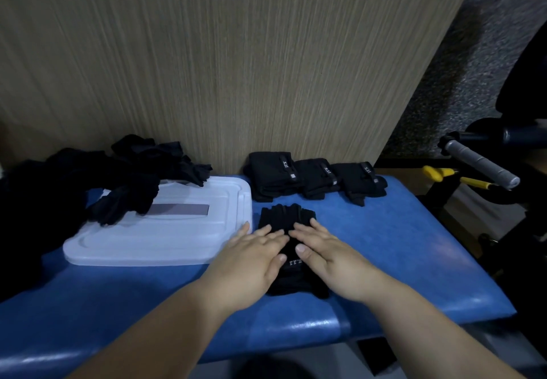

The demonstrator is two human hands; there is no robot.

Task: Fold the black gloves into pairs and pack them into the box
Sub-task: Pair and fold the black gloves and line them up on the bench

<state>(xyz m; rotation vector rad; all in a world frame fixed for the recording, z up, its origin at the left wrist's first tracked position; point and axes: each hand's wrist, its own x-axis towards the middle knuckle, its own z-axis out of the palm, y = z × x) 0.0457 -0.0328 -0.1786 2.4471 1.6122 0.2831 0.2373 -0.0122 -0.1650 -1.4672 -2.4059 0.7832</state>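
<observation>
A black glove pair [285, 216] lies flat on the blue bench [399, 245], fingers pointing away from me. My left hand [251, 256] and my right hand [322, 253] both press flat on it with straight fingers, side by side. Three folded glove pairs [313, 177] sit in a row at the back of the bench. A loose heap of unfolded black gloves [124, 183] lies at the left, partly over the white plastic box lid [165, 236].
A wood-grain panel [236, 68] stands right behind the bench. At the right, off the bench edge, are a grey-gripped bar [481, 162], yellow-handled parts [438, 173] and a dark frame.
</observation>
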